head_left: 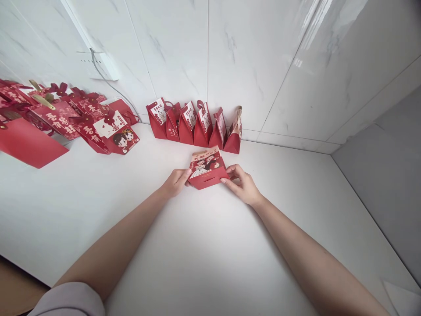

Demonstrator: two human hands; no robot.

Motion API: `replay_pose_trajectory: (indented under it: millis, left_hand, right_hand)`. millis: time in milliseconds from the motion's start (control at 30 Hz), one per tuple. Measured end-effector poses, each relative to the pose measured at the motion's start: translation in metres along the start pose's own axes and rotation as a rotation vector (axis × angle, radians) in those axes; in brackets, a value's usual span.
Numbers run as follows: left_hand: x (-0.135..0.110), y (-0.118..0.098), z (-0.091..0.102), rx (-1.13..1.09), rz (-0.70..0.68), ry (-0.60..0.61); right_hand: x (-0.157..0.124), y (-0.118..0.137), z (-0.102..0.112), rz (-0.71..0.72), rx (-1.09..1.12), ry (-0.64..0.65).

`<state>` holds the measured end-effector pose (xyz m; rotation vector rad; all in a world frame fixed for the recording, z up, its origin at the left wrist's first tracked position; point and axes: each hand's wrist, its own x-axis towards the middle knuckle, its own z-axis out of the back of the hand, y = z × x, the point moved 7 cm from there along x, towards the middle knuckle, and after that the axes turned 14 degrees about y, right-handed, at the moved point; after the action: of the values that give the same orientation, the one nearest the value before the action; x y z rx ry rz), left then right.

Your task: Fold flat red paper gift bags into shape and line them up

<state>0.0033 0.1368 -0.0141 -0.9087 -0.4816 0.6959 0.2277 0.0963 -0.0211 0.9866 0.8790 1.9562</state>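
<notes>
A red paper gift box [207,169] with a printed cartoon couple is held just above the white table, its printed face turned up toward me. My left hand [176,181] grips its left edge, thumb on the near side and the other fingers mostly hidden behind. At the right lower corner, my right hand [241,182] pinches the box between thumb and curled fingers. A slit shows along the red lower panel, between the two hands.
Several folded red gift boxes [187,123] stand in a row against the tiled wall [184,52]. More red boxes [92,118] with ribbons crowd the left back of the table [210,263]. A grey cable [108,81] hangs from a wall socket [103,66] behind them.
</notes>
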Motion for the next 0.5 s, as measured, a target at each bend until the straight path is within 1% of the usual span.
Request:
replay_pose_trajectory:
  millis: [100, 133, 167, 200, 233, 333, 367, 500]
  left_hand:
    - [0.000, -0.004, 0.002, 0.028, -0.002, -0.092]
    - [0.001, -0.005, 0.003, 0.008, -0.008, -0.138]
    - [0.002, -0.005, 0.003, -0.039, -0.017, -0.168]
    - [0.004, -0.004, 0.002, -0.104, -0.031, -0.170]
    - [0.008, -0.003, -0.002, -0.176, -0.052, -0.133]
    - [0.018, -0.004, -0.017, -0.331, -0.113, 0.055]
    - [0.020, -0.004, -0.019, -0.343, -0.114, 0.081]
    - [0.022, -0.004, -0.018, -0.274, -0.056, 0.072]
  right_hand:
    - [-0.008, 0.019, 0.011, 0.140, -0.190, -0.217]
    - [-0.010, 0.025, 0.012, 0.191, -0.244, -0.255]
    - [-0.011, 0.030, 0.012, 0.234, -0.293, -0.268]
    - [-0.012, 0.034, 0.010, 0.266, -0.343, -0.259]
    - [-0.011, 0.037, 0.008, 0.286, -0.394, -0.236]
    - [-0.011, 0.042, 0.001, 0.308, -0.536, -0.172]
    - [-0.010, 0.043, -0.001, 0.315, -0.571, -0.154]
    - [-0.010, 0.045, -0.007, 0.332, -0.611, -0.086]
